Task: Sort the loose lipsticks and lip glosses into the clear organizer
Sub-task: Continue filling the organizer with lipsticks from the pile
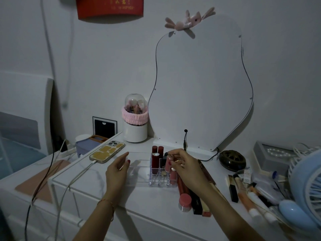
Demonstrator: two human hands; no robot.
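Head view, dim room, white surface [147, 206] against the wall under a pear-shaped mirror [199, 87].

Clear organizer [139, 173] sits mid-surface, between the two hands. Its right-hand cells already hold several tubes: two dark red lipsticks [157, 157] stand upright at the back, smaller pieces in front. The wider compartment on the left side looks empty, though the clear walls make this hard to read.

Right hand [185, 166] is over the right cells, fingertips pinched shut on a pink lip gloss [168, 163], held roughly upright with its lower end near a cell opening. Judgement: the tube is being lowered cap-up so it drops straight into a narrow slot; whether it is already seated I cannot tell.

Left hand [117, 171] rests at the organizer's left edge, fingers spread apart and gripping nothing, thumb toward the clear wall. Likely bracing the light box so it does not slide as the tube goes in; actual contact is not clear.

Loose stock waits just right of the organizer, under and beside the right forearm: a red tube pile with a pink-capped jar [185, 202] at its near end, kept within short reach. More tubes [246, 197] lie farther right, near a blue fan [305, 192].

A phone [106, 152] on its cable lies left of the organizer, apart from the work.

Task is partly done; most pieces are still loose.
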